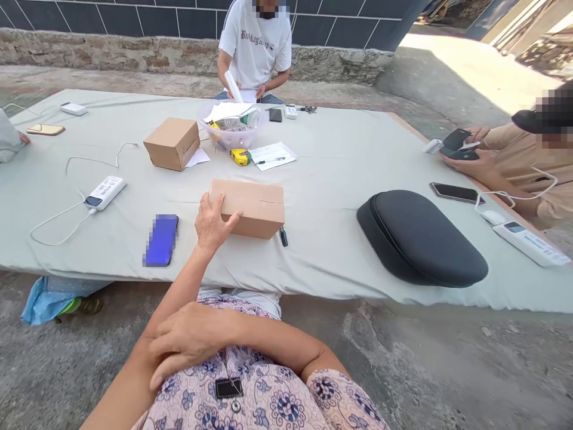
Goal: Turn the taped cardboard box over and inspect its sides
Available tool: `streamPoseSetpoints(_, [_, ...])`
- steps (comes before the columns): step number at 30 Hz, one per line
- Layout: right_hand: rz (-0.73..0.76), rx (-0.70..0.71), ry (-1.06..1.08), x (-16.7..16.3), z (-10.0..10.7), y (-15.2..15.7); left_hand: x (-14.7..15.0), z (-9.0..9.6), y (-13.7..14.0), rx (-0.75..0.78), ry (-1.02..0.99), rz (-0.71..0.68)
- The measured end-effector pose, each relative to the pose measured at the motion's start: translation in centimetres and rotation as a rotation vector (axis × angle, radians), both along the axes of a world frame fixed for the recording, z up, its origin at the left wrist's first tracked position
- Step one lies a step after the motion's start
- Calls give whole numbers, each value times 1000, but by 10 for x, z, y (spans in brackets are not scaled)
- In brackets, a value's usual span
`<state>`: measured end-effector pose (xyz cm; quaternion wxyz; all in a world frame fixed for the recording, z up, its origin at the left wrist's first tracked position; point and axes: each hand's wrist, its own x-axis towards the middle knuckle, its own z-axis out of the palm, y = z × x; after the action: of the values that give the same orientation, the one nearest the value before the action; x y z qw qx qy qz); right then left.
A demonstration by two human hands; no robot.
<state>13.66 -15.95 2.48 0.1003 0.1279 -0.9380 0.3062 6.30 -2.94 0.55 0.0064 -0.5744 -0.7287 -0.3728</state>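
A closed brown cardboard box (259, 200) lies on the cloth-covered table in front of me. My left hand (212, 222) grips its left end, with the thumb along the near edge and fingers over the top and the side. Beneath my chest, my right hand (192, 337) lies across my left forearm, fingers apart and holding nothing. A small black object (283, 236) pokes out by the box's near right corner. Left of my left hand lies a phone (161, 240) with a blue, blurred screen.
A second cardboard box (172, 143) stands farther back beside a clear plastic basin (230, 134) of odds and ends. Nearby are a yellow tape measure (240, 157) and a paper with a pen. A black cushion-like case (421, 239) sits right; a cabled power bank (105, 193) left. Other people sit around.
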Motion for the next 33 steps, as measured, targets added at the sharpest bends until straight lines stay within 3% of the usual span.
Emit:
streamPoseSetpoints(2, [-189, 62, -19, 31, -13, 25, 1, 0, -5, -21, 24, 6])
streamPoseSetpoints(6, [-754, -278, 352, 97, -16, 62, 1, -3, -20, -4, 59, -14])
streamPoseSetpoints(9, [-1293, -357, 700, 131, -16, 88, 1, -8, -34, 24, 34, -30])
streamPoseSetpoints(11, [-1497, -417, 816, 142, -21, 106, 1, -13, -42, 52, 0, -44])
streamPoseSetpoints(13, [-1550, -519, 790, 145, -27, 122, -1, -18, -51, 108, -27, -67])
streamPoseSetpoints(17, [-1459, -674, 697, 139, -33, 134, -6, -24, -66, 224, -96, -78])
streamPoseSetpoints(26, [-1462, -529, 709, 125, -32, 107, -11, -2, -66, 162, -390, -3])
streamPoseSetpoints(33, [-1561, -379, 696, 116, -37, 98, 1, -5, -66, 175, -457, 64])
